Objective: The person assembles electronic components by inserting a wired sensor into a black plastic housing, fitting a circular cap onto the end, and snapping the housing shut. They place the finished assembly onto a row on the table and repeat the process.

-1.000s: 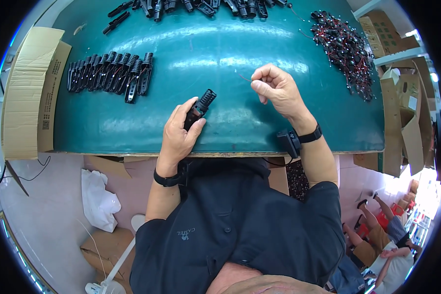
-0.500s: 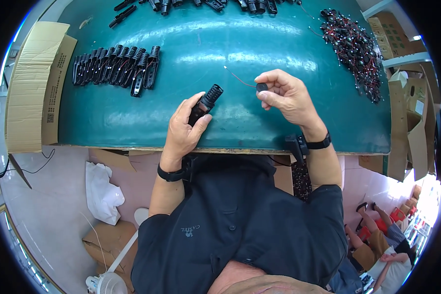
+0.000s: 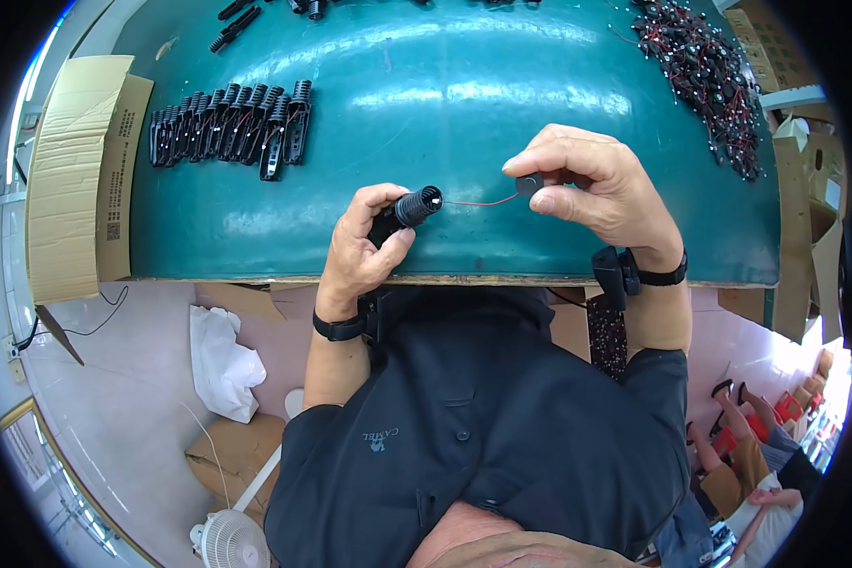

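My left hand [image 3: 355, 251] is closed around a black plastic housing with a ribbed, springlike neck [image 3: 413, 208], whose open end faces right. Between the thumb and fingers of my right hand [image 3: 608, 189] is a small round black buzzer-like disc [image 3: 528, 185]. A thin red lead [image 3: 483, 203] runs left from the disc to the mouth of the neck. The white tip [image 3: 436, 201] of that lead shows at the opening; how deep it sits cannot be made out. Both hands hover over the near part of the green table [image 3: 502, 248].
A row of similar black housings [image 3: 227, 123] lies at the left, beside a cardboard box [image 3: 76, 180]. Heaped at the far right are many wired black discs [image 3: 705, 80]. More housings [image 3: 235, 28] lie along the far edge. Cardboard boxes [image 3: 809, 204] stand beyond the right edge.
The lead's white tip, earlier dangling free over the table, is now at the neck's mouth. My left hand has turned the housing's neck rightward, and my right hand has shifted slightly right.
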Demonstrator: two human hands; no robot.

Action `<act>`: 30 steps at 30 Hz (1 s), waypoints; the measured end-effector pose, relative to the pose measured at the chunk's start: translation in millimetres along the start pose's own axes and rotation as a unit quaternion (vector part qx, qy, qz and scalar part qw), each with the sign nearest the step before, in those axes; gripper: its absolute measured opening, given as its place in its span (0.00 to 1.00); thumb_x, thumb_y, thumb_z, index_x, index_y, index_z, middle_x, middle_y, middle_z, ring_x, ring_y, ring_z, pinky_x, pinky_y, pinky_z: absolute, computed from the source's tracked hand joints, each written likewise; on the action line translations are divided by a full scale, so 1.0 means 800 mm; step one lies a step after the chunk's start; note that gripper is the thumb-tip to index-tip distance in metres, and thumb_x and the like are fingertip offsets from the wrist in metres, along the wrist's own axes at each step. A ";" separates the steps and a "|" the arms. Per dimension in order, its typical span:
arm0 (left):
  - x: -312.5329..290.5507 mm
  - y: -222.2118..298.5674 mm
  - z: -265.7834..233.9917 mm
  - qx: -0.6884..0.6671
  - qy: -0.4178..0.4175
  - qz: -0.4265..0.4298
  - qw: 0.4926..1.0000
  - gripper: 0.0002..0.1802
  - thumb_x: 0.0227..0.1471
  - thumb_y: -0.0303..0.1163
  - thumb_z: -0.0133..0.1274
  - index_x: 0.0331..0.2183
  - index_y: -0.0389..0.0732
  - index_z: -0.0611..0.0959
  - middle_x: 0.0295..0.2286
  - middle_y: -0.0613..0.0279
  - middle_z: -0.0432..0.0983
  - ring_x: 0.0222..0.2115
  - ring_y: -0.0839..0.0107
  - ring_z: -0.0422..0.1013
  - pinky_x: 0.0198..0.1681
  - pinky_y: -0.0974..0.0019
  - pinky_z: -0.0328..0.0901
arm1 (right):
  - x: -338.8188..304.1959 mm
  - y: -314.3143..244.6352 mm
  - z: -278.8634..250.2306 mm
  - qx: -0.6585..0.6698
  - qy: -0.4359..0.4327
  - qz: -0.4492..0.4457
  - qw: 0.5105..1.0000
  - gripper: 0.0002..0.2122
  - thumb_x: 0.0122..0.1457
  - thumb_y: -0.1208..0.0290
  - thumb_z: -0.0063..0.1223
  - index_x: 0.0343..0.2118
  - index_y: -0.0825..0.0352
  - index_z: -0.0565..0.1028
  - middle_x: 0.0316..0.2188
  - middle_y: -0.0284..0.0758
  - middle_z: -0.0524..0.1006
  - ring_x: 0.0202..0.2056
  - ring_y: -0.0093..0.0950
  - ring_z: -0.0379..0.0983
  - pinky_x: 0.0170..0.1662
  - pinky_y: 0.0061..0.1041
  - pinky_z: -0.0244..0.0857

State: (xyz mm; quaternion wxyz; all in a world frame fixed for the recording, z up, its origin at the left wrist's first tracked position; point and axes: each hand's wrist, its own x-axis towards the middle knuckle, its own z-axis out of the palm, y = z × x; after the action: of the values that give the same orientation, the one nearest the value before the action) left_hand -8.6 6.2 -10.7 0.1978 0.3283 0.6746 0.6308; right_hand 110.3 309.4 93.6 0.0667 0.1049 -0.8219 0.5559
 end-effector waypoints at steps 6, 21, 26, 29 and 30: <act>0.007 0.001 -0.004 0.038 -0.044 0.041 0.997 0.25 0.45 0.18 0.60 0.49 0.37 0.81 0.44 0.56 0.81 0.44 0.65 0.77 0.53 0.63 0.70 | 0.008 0.008 0.007 -0.007 -0.028 -0.026 0.999 0.14 0.61 0.67 0.69 0.46 0.68 0.84 0.34 0.34 0.80 0.34 0.26 0.74 0.37 0.24 0.67; 0.010 0.004 -0.011 0.068 -0.075 0.046 0.994 0.27 0.43 0.21 0.61 0.49 0.36 0.83 0.44 0.53 0.81 0.45 0.60 0.77 0.53 0.61 0.70 | 0.026 0.015 0.024 -0.018 -0.063 -0.054 0.996 0.13 0.60 0.72 0.68 0.47 0.66 0.82 0.32 0.34 0.78 0.32 0.27 0.75 0.35 0.27 0.69; 0.009 0.007 -0.011 0.064 -0.073 0.038 0.995 0.27 0.43 0.21 0.62 0.50 0.36 0.84 0.44 0.52 0.81 0.45 0.60 0.77 0.53 0.61 0.70 | 0.028 0.022 0.034 -0.024 -0.051 -0.061 0.996 0.14 0.60 0.74 0.67 0.49 0.66 0.82 0.34 0.36 0.80 0.34 0.29 0.77 0.36 0.29 0.71; 0.010 0.010 -0.010 0.067 -0.070 0.035 0.995 0.27 0.44 0.22 0.62 0.50 0.36 0.84 0.43 0.52 0.81 0.45 0.60 0.77 0.53 0.62 0.70 | 0.026 0.031 0.045 -0.043 -0.033 -0.066 0.996 0.15 0.60 0.75 0.67 0.50 0.66 0.81 0.36 0.37 0.81 0.35 0.31 0.79 0.37 0.30 0.72; 0.011 0.010 -0.010 0.068 -0.071 0.034 0.995 0.27 0.44 0.22 0.62 0.50 0.36 0.84 0.43 0.52 0.81 0.44 0.60 0.77 0.53 0.62 0.70 | 0.023 0.034 0.048 -0.058 -0.019 -0.066 0.996 0.15 0.59 0.75 0.67 0.50 0.66 0.81 0.37 0.38 0.82 0.35 0.32 0.79 0.37 0.30 0.73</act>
State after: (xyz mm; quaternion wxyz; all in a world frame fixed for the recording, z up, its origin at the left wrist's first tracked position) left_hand -18.5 6.1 -0.2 0.2010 0.4075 0.6888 0.5649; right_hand 85.6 282.2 58.8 0.0934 0.1650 -0.8451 0.4999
